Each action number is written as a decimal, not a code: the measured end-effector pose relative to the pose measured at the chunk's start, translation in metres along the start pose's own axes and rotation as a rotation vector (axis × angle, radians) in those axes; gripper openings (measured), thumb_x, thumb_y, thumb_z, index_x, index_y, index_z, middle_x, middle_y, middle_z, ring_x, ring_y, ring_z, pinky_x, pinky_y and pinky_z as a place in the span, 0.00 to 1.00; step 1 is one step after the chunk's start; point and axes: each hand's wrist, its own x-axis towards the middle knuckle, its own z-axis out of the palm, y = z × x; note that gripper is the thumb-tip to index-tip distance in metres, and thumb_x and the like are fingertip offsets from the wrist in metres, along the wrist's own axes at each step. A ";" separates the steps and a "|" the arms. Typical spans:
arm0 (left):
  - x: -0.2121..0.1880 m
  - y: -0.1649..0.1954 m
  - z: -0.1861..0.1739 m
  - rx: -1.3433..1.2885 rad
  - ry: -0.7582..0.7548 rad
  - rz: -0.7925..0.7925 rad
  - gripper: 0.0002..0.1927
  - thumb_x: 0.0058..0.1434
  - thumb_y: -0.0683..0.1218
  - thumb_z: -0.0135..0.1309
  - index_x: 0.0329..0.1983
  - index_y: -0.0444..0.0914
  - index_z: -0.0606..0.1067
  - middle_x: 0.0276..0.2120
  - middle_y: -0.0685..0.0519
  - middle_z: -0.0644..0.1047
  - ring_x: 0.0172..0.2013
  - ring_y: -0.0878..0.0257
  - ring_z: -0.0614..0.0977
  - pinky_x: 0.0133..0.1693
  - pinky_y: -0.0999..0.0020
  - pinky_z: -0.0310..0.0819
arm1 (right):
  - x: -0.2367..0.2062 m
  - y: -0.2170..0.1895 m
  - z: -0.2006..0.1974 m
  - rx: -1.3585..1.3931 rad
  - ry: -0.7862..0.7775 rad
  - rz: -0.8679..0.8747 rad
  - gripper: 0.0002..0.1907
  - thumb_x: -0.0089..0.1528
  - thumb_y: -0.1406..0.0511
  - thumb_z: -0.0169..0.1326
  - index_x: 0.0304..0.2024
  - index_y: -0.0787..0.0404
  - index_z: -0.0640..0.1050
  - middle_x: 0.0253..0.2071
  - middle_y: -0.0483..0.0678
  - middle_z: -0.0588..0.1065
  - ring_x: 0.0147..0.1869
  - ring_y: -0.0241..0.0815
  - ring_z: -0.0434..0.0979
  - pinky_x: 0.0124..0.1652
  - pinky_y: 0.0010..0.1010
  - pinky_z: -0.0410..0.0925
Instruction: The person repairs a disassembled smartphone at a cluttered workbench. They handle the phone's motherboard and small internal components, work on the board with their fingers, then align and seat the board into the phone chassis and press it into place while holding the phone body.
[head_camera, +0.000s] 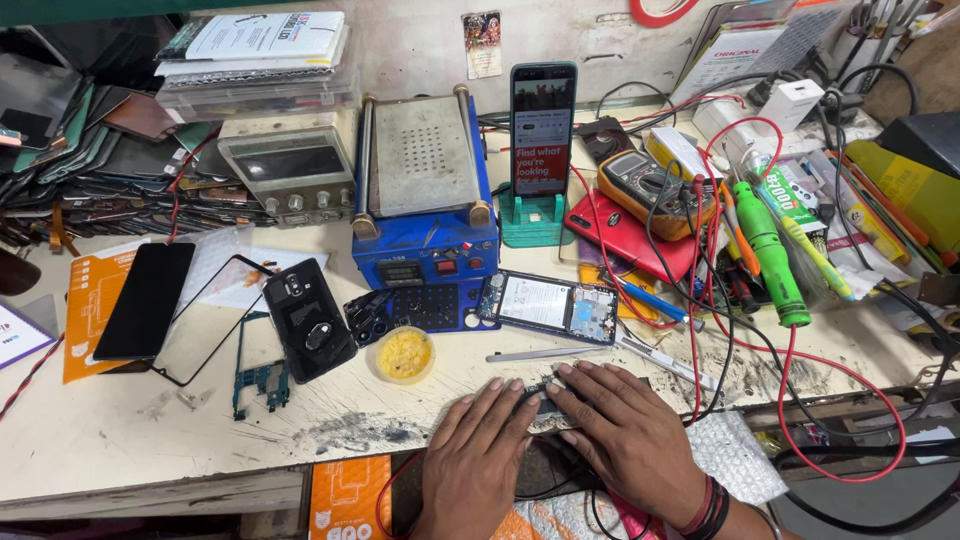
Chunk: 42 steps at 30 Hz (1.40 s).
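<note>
Both hands rest flat at the workbench's front edge, fingertips meeting over a small dark part (536, 397) that they press down. My left hand (478, 452) lies palm down, fingers together. My right hand (622, 430) wears dark and red wrist bands and covers the part's right end. Just beyond the fingers lie metal tweezers (545, 354) and an opened phone frame (548, 306) with its inside showing. A small yellow paste tin (404, 353) sits to the left of them.
A blue heating plate machine (425, 190) stands mid-bench. A lit phone (542, 130) stands upright in a green holder. A multimeter (642, 185), a green screwdriver (768, 250) and red wires crowd the right. A black phone back (308, 318), a glass panel (145, 300) and a circuit board (260, 380) lie left.
</note>
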 end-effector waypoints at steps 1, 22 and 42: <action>0.000 0.000 0.000 0.000 0.002 0.003 0.21 0.65 0.48 0.54 0.62 0.42 0.76 0.63 0.50 0.75 0.65 0.55 0.72 0.63 0.54 0.59 | 0.000 0.000 0.000 0.000 0.000 0.000 0.28 0.57 0.58 0.60 0.60 0.54 0.75 0.64 0.49 0.72 0.66 0.52 0.71 0.63 0.44 0.61; 0.000 0.000 0.000 0.003 0.013 0.010 0.21 0.65 0.48 0.54 0.62 0.42 0.76 0.62 0.50 0.75 0.65 0.55 0.72 0.63 0.55 0.59 | 0.001 -0.002 -0.002 -0.010 -0.012 0.002 0.29 0.57 0.58 0.60 0.61 0.53 0.75 0.64 0.49 0.72 0.66 0.52 0.70 0.63 0.45 0.61; -0.001 0.000 0.001 0.005 0.026 0.003 0.21 0.65 0.48 0.54 0.61 0.43 0.76 0.62 0.51 0.75 0.65 0.56 0.72 0.63 0.55 0.60 | 0.002 -0.004 -0.003 -0.008 -0.008 0.007 0.29 0.57 0.58 0.60 0.60 0.53 0.75 0.64 0.49 0.72 0.66 0.52 0.70 0.63 0.45 0.62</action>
